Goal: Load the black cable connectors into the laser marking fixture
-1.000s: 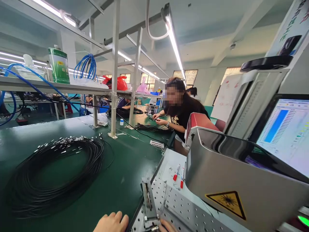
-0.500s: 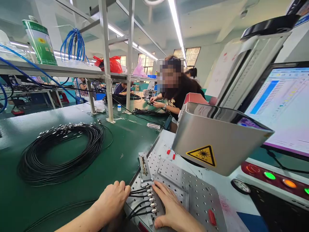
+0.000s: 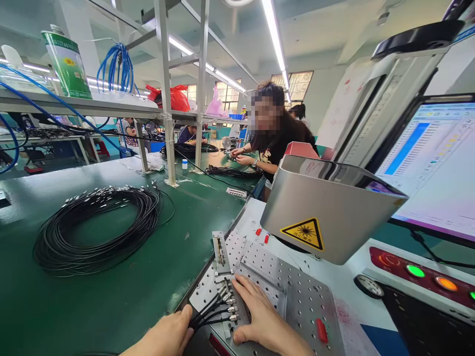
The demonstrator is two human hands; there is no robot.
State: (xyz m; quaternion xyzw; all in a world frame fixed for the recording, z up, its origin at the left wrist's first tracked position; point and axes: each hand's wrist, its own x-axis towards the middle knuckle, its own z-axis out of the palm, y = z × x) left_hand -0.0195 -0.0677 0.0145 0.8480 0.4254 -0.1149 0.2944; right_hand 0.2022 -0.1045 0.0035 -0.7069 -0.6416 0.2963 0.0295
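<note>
Plainly, the left grip (image 3: 171, 326) sits closed round black cables (image 3: 210, 315).

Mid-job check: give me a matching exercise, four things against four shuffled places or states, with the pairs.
1. Left hand
2. Right hand
3. Large cable coil
4. Green can

A. Standing on the raised shelf
B. Closed around black cables
C. Lying on the green table
D. Spread over the metal block

Pairs: 1-B, 2-D, 3-C, 4-A

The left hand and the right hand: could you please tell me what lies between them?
In the head view, black cables run from the left hand to metal connectors at the metal fixture that the right hand touches.
</note>
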